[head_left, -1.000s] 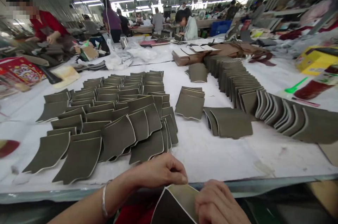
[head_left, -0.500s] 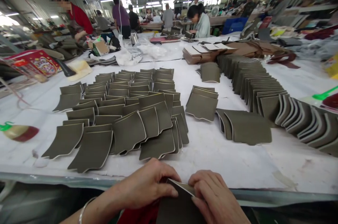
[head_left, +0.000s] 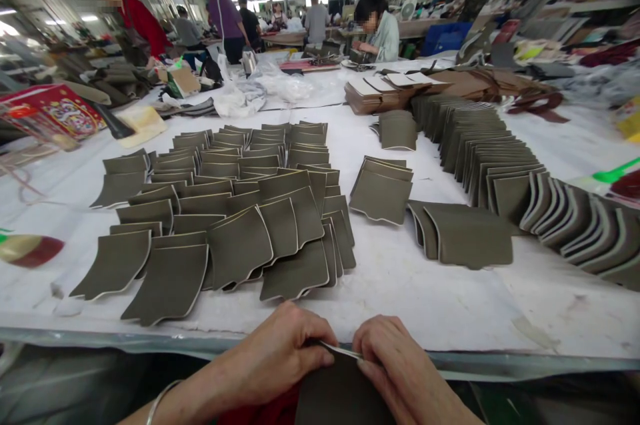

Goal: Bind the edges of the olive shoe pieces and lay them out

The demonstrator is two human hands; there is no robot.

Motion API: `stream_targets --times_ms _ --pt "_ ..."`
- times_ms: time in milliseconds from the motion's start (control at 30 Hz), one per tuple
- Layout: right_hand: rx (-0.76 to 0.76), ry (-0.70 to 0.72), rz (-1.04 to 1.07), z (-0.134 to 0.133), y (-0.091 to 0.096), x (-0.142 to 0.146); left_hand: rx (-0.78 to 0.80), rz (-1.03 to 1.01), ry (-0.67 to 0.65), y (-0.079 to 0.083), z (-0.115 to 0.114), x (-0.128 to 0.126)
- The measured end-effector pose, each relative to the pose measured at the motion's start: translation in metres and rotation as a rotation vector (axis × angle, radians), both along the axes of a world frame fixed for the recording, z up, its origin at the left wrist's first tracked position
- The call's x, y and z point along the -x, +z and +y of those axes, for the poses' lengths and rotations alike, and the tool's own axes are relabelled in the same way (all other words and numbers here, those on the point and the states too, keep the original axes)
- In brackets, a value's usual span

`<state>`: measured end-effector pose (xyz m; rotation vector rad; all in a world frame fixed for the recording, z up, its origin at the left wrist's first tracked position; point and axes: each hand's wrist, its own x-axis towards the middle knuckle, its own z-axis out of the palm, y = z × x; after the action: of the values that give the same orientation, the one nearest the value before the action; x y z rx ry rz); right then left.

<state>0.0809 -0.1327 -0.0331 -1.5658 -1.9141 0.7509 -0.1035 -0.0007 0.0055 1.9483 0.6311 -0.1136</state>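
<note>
Both hands hold one dark olive cut piece (head_left: pixel 340 388) with a pale edge, just below the table's front edge. My left hand (head_left: pixel 277 355) pinches its top edge from the left, fingers closed. My right hand (head_left: pixel 400 371) pinches the same edge from the right. Beyond them, many like olive pieces (head_left: pixel 235 211) lie overlapped in rows on the white table (head_left: pixel 400 291).
Two small stacks of pieces (head_left: pixel 383 188) (head_left: pixel 470 235) and a long fanned row (head_left: pixel 500 158) lie at the right. Tan pieces (head_left: pixel 390 91) are piled farther back. A red printed box (head_left: pixel 55 111) sits at the left. Several people work at tables behind.
The held piece, open and raised a second ago, now lies flatter and lower with both hands pinching its top edge together. The view has shifted slightly.
</note>
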Motion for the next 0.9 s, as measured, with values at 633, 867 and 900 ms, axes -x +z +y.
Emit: stream_targets --times_ms 633,867,900 --pt "0.134 -0.103 0.127 -0.006 0.002 -0.005 0.001 -0.024 0.038 -0.005 -0.015 -0.017" --pt "0.183 -0.036 0.049 0.003 0.011 -0.003 -0.013 -0.035 0.044 -0.004 -0.014 -0.016" --pt "0.177 -0.031 0.034 0.004 0.011 -0.004 -0.013 -0.034 0.049 -0.004 -0.014 -0.015"
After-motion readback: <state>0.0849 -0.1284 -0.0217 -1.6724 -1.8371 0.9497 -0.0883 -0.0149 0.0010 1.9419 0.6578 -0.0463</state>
